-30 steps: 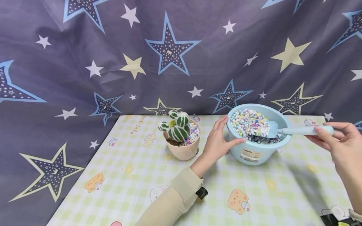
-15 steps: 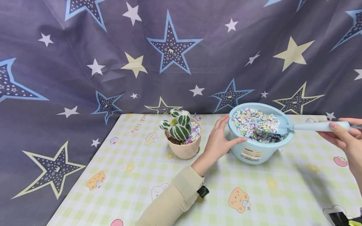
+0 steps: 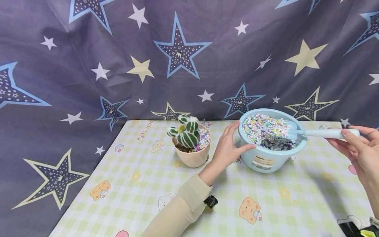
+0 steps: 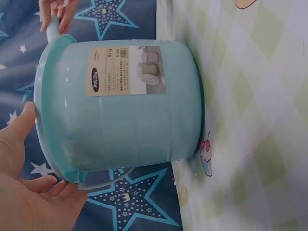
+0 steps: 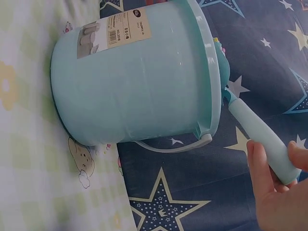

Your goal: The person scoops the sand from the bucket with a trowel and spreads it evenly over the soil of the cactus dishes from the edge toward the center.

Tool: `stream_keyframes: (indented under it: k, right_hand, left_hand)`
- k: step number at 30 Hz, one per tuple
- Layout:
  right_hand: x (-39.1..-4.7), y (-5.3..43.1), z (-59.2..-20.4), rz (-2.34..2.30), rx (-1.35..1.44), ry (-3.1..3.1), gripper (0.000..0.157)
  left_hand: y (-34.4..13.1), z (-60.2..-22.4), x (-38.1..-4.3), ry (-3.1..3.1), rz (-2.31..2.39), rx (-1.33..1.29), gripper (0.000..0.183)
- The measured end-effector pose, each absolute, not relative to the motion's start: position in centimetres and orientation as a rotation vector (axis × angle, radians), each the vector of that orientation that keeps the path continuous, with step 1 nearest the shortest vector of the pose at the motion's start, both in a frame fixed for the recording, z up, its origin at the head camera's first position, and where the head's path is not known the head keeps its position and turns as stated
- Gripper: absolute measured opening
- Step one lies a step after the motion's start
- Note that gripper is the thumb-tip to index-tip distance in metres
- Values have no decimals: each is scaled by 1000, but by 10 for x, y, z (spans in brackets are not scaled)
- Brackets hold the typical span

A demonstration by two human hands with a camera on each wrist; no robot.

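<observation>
Touching the blue bucket (image 3: pixel 279 163) at its rim in the head view, the left hand (image 3: pixel 226 149) is spread, thumb apart; the right hand (image 3: pixel 362 149) grips the scoop (image 3: pixel 325 133), its blade among colored pebbles (image 3: pixel 255 127) inside. A potted cactus (image 3: pixel 187 139) stands nearby on the counter (image 3: pixel 226 214). The left wrist view shows the bucket's label (image 4: pixel 126 70); the right wrist's, fingers (image 5: pixel 260 166) around the handle (image 5: pixel 254 126).

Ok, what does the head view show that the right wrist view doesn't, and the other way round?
Only the head view: the potted cactus and the left hand touching the bucket's rim.
Only the right wrist view: the bucket's thin carrying handle.
Both: the blue bucket, and the right hand holding the scoop.
</observation>
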State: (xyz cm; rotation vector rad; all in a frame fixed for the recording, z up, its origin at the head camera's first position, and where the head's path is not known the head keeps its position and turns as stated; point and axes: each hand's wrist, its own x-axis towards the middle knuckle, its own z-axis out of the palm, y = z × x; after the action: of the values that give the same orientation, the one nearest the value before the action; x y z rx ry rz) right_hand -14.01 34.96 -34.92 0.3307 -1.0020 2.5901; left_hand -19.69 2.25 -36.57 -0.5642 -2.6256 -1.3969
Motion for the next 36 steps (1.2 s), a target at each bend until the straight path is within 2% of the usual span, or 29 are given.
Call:
stream_keyframes:
  k: [14,36]
  right_hand:
    - [-143,344,-346,2596,209,-1083,20]
    - [-146,332,-337,2634,206,-1071,20]
  left_hand:
    - [7,-355,-189,-2578,-1499,-622,86]
    - [-18,-339,-176,-2513,-1469,-675,80]
